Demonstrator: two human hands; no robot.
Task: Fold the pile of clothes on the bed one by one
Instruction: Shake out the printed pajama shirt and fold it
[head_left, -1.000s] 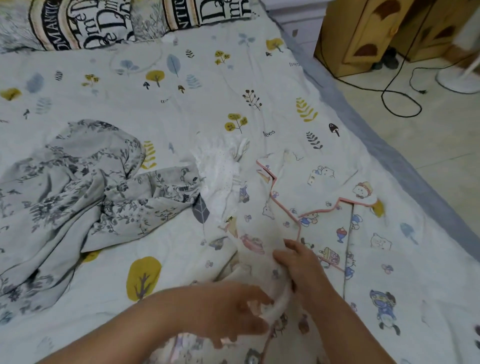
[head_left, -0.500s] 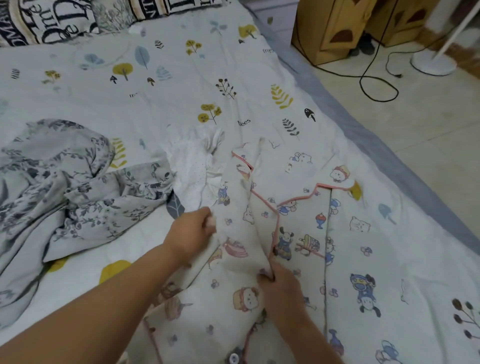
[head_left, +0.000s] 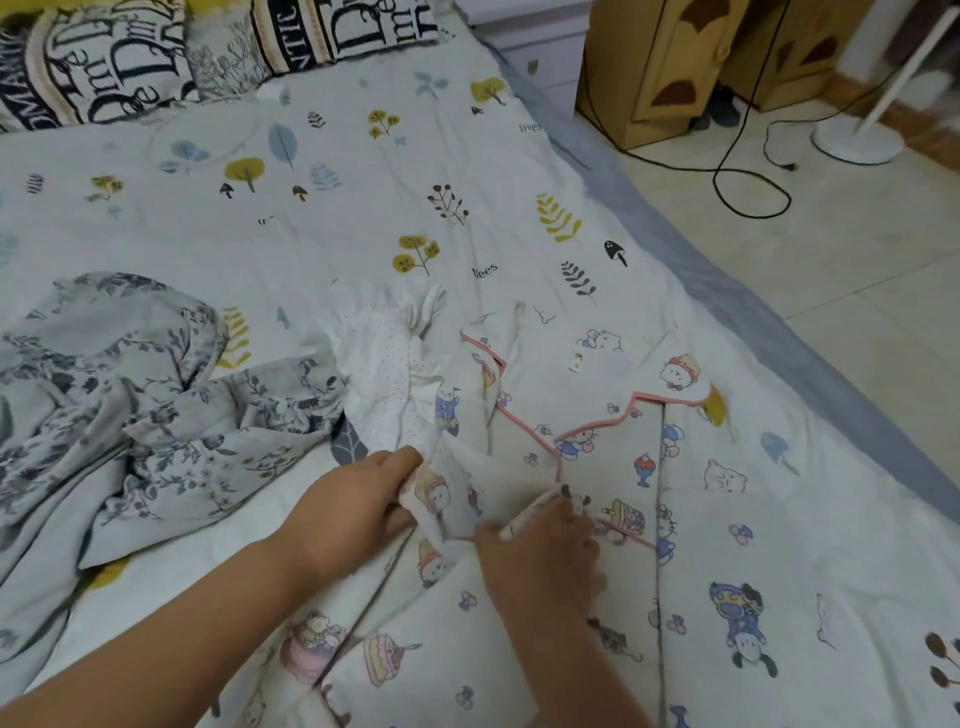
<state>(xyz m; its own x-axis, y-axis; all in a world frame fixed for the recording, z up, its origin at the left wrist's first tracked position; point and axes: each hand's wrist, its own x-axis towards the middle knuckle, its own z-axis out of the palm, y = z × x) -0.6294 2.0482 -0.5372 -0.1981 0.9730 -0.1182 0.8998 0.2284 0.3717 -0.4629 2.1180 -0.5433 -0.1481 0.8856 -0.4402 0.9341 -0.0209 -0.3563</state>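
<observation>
the cartoon-print pyjama top (head_left: 613, 467) lies spread on the bed sheet (head_left: 311, 218) at about five o'clock of the view, its pink-piped collar toward twelve o'clock; since half a second ago the left hand (head_left: 353, 506) has slid toward the right hand and now sits at nine o'clock of a raised flap of the top's left side; its fingers curl round that flap's edge, thumb on top, so it grips the cloth; the right hand (head_left: 540, 551), at three o'clock of the same flap, pinches a rolled edge near the front placket between curled fingertips, much as it did before; a second ago both hands were bunched low over the cloth, so the flap is now lifted and drawn taut between them; this reads as the start of the first side fold, with the top itself not yet folded; the white dotted garment (head_left: 384, 364) lies crumpled just beside the collar at eleven o'clock, and the grey floral garment (head_left: 130, 395) is heaped at nine o'clock, both untouched, so most of the pile remains; the lettered pillows (head_left: 130, 62) sit at twelve o'clock.
</observation>
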